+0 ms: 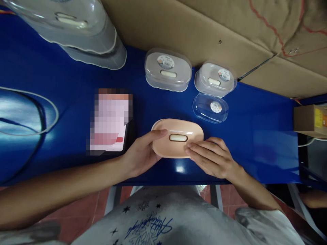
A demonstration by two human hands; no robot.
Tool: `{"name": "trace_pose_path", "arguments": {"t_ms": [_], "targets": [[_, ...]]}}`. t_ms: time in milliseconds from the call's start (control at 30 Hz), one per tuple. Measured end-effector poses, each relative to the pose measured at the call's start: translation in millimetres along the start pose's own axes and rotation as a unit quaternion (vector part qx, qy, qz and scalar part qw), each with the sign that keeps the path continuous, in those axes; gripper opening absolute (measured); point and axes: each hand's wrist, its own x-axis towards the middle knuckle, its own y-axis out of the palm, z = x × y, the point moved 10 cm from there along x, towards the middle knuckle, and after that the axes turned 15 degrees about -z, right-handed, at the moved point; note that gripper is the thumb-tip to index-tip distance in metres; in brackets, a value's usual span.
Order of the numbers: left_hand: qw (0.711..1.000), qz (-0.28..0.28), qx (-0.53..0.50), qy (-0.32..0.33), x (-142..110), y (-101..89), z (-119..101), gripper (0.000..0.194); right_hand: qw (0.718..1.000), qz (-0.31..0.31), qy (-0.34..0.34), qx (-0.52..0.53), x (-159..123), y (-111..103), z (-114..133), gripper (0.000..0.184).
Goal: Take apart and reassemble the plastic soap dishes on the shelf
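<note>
A peach-coloured oval box with a lid [176, 128] is held just above the front of the blue table; a pale oblong piece sits in the slot at its middle. My left hand [146, 149] grips its left end, thumb on top and fingers under the edge. At the right end, my right hand [213, 156] lays its fingertips on the top and side of the same box. Behind it rests a clear oval lid [211, 107] with a round label. What lies under the box is hidden.
Two translucent lidded boxes [168, 69] [216, 78] stand along the cardboard cartons [184, 25]. Larger translucent boxes [94, 37] are stacked at the back left. A phone [112, 119] lies left of my hands, and a white cable [55, 110] loops further left.
</note>
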Motion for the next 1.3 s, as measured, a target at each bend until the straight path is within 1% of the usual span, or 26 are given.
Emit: {"name": "trace_pose_path", "arguments": {"t_ms": [67,133,200,267,300,367,433,500,567,633,700,767,833,900,967,1133,1233,1300], "targets": [[1.000,-0.022,-0.006,-0.006,2,-4.0,0,0.040,1.000,-0.004,0.002,0.026,0,1,-2,0.061],[0.999,-0.035,-0.005,-0.008,2,-6.3,-1,0.040,0.997,-0.022,0.026,0.067,0,-1,-12,0.060],[0.999,-0.049,-0.004,0.000,2,-9.0,-4,0.040,0.993,-0.060,0.082,0.066,-1,-8,-34,0.059],[0.998,-0.062,-0.005,0.008,1,-11.6,-6,0.039,0.982,-0.085,0.168,0.001,-5,-13,-66,0.062],[0.998,-0.067,-0.007,0.008,1,-12.3,-7,0.039,0.973,-0.081,0.210,-0.041,-9,-14,-83,0.065],[0.997,-0.074,-0.013,-0.007,0,-12.1,-4,0.038,0.958,-0.044,0.267,-0.100,-18,-9,-108,0.076],[0.996,-0.082,-0.026,-0.034,-1,-10.7,-1,0.037,0.949,-0.017,0.288,-0.124,-23,-3,-123,0.079],[0.992,-0.101,-0.033,-0.063,-2,-10.4,3,0.035,0.948,-0.021,0.294,-0.122,-25,-2,-129,0.072],[0.989,-0.119,-0.038,-0.083,-4,-10.7,4,0.037,0.951,-0.053,0.288,-0.100,-23,-7,-126,0.062],[0.987,-0.124,-0.049,-0.088,-5,-10.4,4,0.039,0.952,-0.091,0.285,-0.059,-18,-14,-117,0.055],[0.988,-0.111,-0.064,-0.086,-5,-9.3,4,0.039,0.947,-0.120,0.298,-0.005,-14,-19,-105,0.053],[0.991,-0.085,-0.074,-0.077,-3,-7.3,4,0.040,0.944,-0.120,0.303,0.054,-11,-17,-88,0.055],[0.994,-0.049,-0.078,-0.062,-1,-3.4,3,0.044,0.955,-0.103,0.261,0.094,-5,-11,-63,0.060],[0.996,-0.006,-0.076,-0.046,0,3.0,2,0.052,0.972,-0.083,0.193,0.100,0,-5,-39,0.068],[0.996,0.029,-0.070,-0.036,0,9.1,1,0.058,0.983,-0.070,0.148,0.088,1,0,-26,0.074],[0.994,0.094,-0.058,0.001,-3,19.9,-2,0.064,0.989,-0.055,0.117,0.068,2,3,-25,0.080],[0.990,0.127,-0.030,0.044,-7,24.0,-5,0.058,0.989,-0.049,0.118,0.067,2,3,-27,0.083],[0.988,0.131,-0.002,0.082,-9,25.2,-11,0.059,0.989,-0.051,0.119,0.064,1,2,-28,0.083]]}}
